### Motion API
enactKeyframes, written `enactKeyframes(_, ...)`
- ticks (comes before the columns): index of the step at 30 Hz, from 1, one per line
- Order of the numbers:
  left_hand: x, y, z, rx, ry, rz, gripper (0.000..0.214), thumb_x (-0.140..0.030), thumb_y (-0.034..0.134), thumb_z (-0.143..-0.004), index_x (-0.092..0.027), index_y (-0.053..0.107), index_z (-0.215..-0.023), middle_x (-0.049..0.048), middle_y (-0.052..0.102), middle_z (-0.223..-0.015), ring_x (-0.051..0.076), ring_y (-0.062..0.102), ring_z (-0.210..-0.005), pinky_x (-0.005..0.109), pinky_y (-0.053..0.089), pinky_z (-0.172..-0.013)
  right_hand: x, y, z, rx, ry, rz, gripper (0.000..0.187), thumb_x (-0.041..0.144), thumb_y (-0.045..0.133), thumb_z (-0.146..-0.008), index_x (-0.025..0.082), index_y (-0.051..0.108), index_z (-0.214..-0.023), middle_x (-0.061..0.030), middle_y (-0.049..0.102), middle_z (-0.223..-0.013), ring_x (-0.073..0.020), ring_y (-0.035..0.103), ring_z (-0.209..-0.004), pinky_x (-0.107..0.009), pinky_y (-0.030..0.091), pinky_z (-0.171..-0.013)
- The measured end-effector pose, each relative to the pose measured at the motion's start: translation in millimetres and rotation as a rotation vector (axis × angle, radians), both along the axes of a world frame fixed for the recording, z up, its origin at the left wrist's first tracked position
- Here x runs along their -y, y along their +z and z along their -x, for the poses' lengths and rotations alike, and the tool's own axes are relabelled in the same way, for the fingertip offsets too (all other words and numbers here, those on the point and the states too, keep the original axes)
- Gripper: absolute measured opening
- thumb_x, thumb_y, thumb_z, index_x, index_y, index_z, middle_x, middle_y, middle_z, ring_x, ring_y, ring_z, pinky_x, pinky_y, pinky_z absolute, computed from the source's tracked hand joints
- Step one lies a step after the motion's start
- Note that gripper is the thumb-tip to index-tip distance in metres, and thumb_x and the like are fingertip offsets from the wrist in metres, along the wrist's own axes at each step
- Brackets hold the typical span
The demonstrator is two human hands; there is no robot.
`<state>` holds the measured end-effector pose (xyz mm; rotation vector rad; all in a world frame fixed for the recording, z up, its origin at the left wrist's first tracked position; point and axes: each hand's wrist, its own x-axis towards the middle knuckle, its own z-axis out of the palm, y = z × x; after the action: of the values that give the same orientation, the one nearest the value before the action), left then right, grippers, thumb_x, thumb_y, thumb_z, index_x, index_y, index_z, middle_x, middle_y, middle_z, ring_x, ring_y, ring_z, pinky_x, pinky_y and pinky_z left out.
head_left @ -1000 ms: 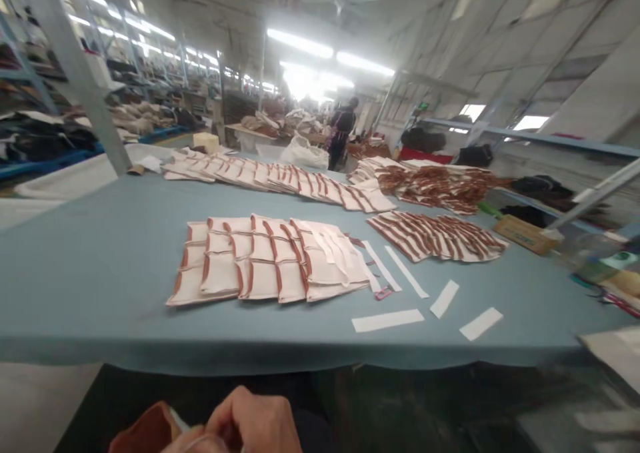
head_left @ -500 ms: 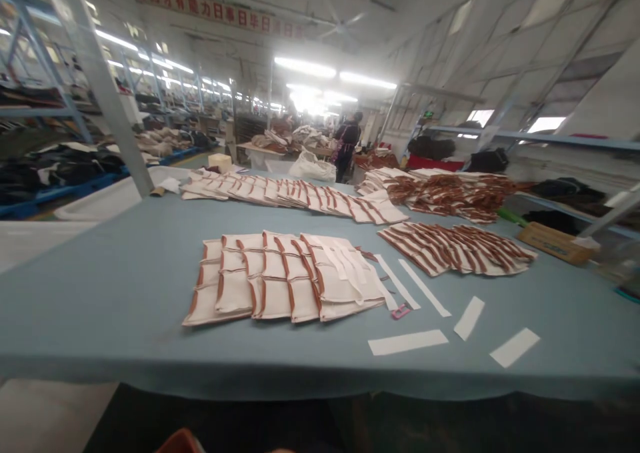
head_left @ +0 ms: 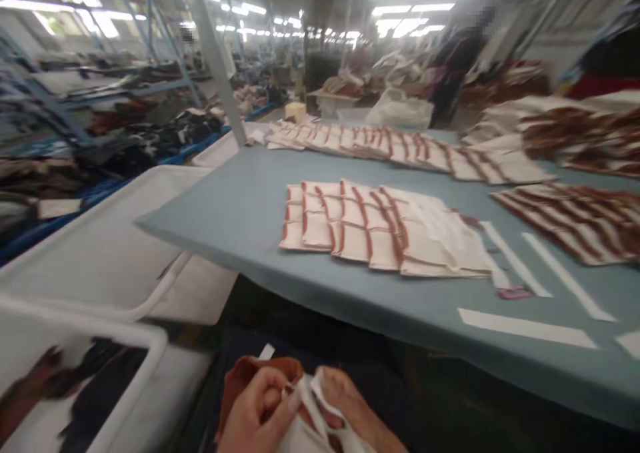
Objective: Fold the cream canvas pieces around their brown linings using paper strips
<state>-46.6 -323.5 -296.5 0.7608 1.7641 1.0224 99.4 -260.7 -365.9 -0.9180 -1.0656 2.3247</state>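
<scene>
At the bottom of the head view, in front of the table edge, my left hand (head_left: 263, 413) and my right hand (head_left: 347, 406) are close together. Both have their fingers closed on a cream and brown fabric piece (head_left: 295, 436). Its brown part bulges up behind my left fingers, and a narrow white strip (head_left: 313, 406) runs between the two hands. A small white tab (head_left: 267, 352) sticks up behind the brown part. The lower part of the piece is cut off by the frame.
Overlapping cream panels with brown edging (head_left: 350, 230) lie on the blue-green table (head_left: 220, 200). White strips (head_left: 525, 328) and a small pink tool (head_left: 515, 293) are to their right. More panels (head_left: 400, 148) lie behind. White bins (head_left: 100, 253) stand left; a person (head_left: 450, 73) is in the background.
The view has turned left and down, so the table's contents appear farther right. Both hands and the fabric piece now show; earlier only a brown edge showed at the bottom.
</scene>
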Motion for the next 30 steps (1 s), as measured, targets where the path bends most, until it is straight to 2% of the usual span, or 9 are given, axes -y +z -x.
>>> enactKeyframes(2, 11.4, 1.6, 0.5, 0.089, -0.027, 0.087, 0.054, -0.069, 0.077, -0.074, -0.017, 0.064, -0.075, 0.0005, 0.065, -0.060, 0.016, 0.059, -0.055, 0.023, 0.044, -0.052, 6.2, -2.2, -4.7, 0.002, 0.006, 0.061, 0.072, 0.090, 0.070, -0.064, 0.022, 0.047, -0.074, 0.0099, 0.035, -0.053, -0.0058, 0.023, -0.045, -0.020, 0.023, -0.043)
enactKeyframes(5, 20.3, 10.9, 5.9, 0.117, -0.105, 0.066, 0.048, -0.061, 0.065, -0.089, -0.015, 0.068, -0.081, 0.0037, 0.070, -0.074, 0.015, 0.057, -0.063, 0.023, 0.042, -0.058, 2.4, 10.7, -16.1, 0.022, 0.014, 0.065, 0.067, 0.080, 0.078, -0.068, 0.020, 0.048, -0.073, 0.0082, 0.041, -0.058, -0.0058, 0.026, -0.050, -0.019, 0.022, -0.047)
enactKeyframes(7, 20.9, 20.4, 11.4, 0.071, -0.177, -0.008, 0.043, -0.053, 0.058, -0.097, -0.014, 0.070, -0.083, 0.0051, 0.070, -0.082, 0.016, 0.058, -0.070, 0.023, 0.043, -0.062, -4.9, 34.7, -24.9, 0.068, 0.024, -0.008, 0.060, 0.071, 0.080, -0.075, 0.019, 0.050, -0.070, 0.0071, 0.043, -0.059, -0.0062, 0.028, -0.053, -0.019, 0.022, -0.048)
enactKeyframes(10, 14.8, 34.2, 18.4, 0.004, -0.246, -0.139, 0.036, -0.043, 0.053, -0.100, -0.015, 0.071, -0.086, 0.0052, 0.070, -0.087, 0.016, 0.058, -0.075, 0.024, 0.044, -0.066, -13.1, 83.5, -33.7, 0.235, 0.109, -0.284, 0.052, 0.067, 0.067, -0.089, 0.018, 0.054, -0.076, 0.0052, 0.047, -0.062, -0.0085, 0.033, -0.055, -0.021, 0.026, -0.049)
enactKeyframes(13, 4.0, 45.0, 19.8, -0.012, -0.272, -0.258, 0.033, -0.037, 0.053, -0.100, -0.016, 0.070, -0.082, 0.0030, 0.067, -0.081, 0.014, 0.054, -0.070, 0.024, 0.041, -0.064, -13.8, 124.4, -32.4, 0.326, 0.192, -0.463, 0.043, 0.058, 0.061, -0.094, 0.019, 0.058, -0.076, 0.0039, 0.050, -0.062, -0.0100, 0.038, -0.054, -0.022, 0.028, -0.049)
enactKeyframes(15, -3.7, 51.2, 18.0, 0.000, -0.263, -0.314, 0.033, -0.035, 0.053, -0.099, -0.016, 0.067, -0.075, 0.0012, 0.064, -0.073, 0.013, 0.051, -0.065, 0.023, 0.040, -0.061, -12.9, 140.5, -27.9, 0.382, 0.224, -0.592, 0.037, 0.048, 0.060, -0.095, 0.019, 0.059, -0.073, 0.0040, 0.049, -0.060, -0.0100, 0.039, -0.053, -0.023, 0.027, -0.048)
enactKeyframes(18, -13.5, 59.2, 15.2, 0.069, -0.228, -0.359, 0.035, -0.035, 0.054, -0.096, -0.015, 0.065, -0.069, 0.0005, 0.060, -0.070, 0.012, 0.048, -0.061, 0.023, 0.037, -0.057, -14.4, 153.1, -22.8, 0.440, 0.225, -0.712, 0.032, 0.041, 0.059, -0.095, 0.019, 0.060, -0.071, 0.0041, 0.050, -0.058, -0.0098, 0.039, -0.051, -0.023, 0.026, -0.046)
enactKeyframes(24, -23.0, 67.0, 15.9, 0.293, -0.296, -0.326, 0.039, -0.040, 0.055, -0.095, -0.015, 0.061, -0.066, -0.0016, 0.048, -0.065, 0.010, 0.035, -0.056, 0.024, 0.026, -0.050, -25.3, 169.9, -22.9, 0.491, 0.188, -0.761, 0.032, 0.042, 0.059, -0.094, 0.020, 0.060, -0.071, 0.0040, 0.052, -0.057, -0.0100, 0.040, -0.050, -0.022, 0.028, -0.044)
enactKeyframes(30, -25.6, 63.4, 13.7, 0.299, -0.314, -0.289, 0.045, -0.045, 0.056, -0.095, -0.017, 0.046, -0.060, -0.0035, 0.037, -0.062, 0.009, 0.031, -0.057, 0.025, 0.022, -0.051, -29.9, 166.0, -20.1, 0.571, 0.246, -0.808, 0.032, 0.040, 0.057, -0.095, 0.020, 0.057, -0.069, 0.0035, 0.054, -0.059, -0.0101, 0.043, -0.053, -0.021, 0.029, -0.046)
